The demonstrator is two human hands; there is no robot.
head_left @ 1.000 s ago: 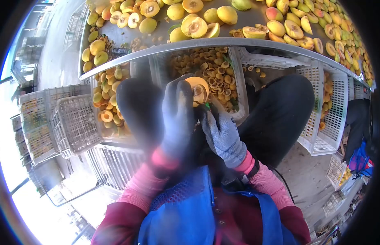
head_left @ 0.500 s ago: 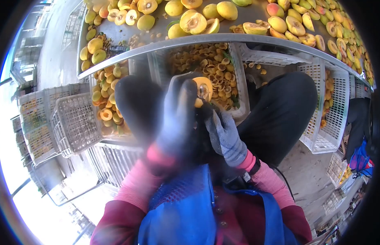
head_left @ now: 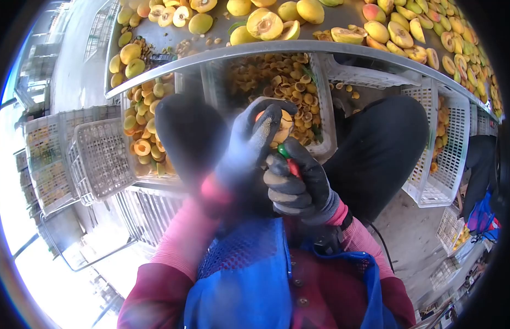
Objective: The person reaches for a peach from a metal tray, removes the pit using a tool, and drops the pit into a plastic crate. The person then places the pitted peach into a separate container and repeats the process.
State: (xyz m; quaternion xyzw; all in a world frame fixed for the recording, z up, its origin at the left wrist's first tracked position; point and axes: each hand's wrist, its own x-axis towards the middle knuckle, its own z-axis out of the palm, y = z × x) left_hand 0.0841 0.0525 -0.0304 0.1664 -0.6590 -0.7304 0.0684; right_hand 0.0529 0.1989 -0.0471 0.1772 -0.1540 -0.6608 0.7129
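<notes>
My gloved left hand (head_left: 254, 129) is wrapped round a halved yellow fruit (head_left: 283, 130), its cut face turned to the right. In my gloved right hand (head_left: 298, 186) is a small tool with a red and green handle (head_left: 290, 162); its working end meets the lower edge of the fruit and is hidden there. Both hands are close together above my lap. Beyond them, under the table edge, a crate (head_left: 327, 118) holds many small hollow fruit pieces (head_left: 301, 82).
A metal table (head_left: 222, 57) carries whole and halved fruit. At the left are a crate of fruit halves (head_left: 142, 126) and stacked plastic crates (head_left: 104, 159). White crates (head_left: 449, 159) stand at the right, near another person's dark-clothed leg (head_left: 478, 159).
My right hand has turned and risen to the fruit, and the red and green handle now shows. My left fingers have closed further over the fruit. The view has shifted slightly.
</notes>
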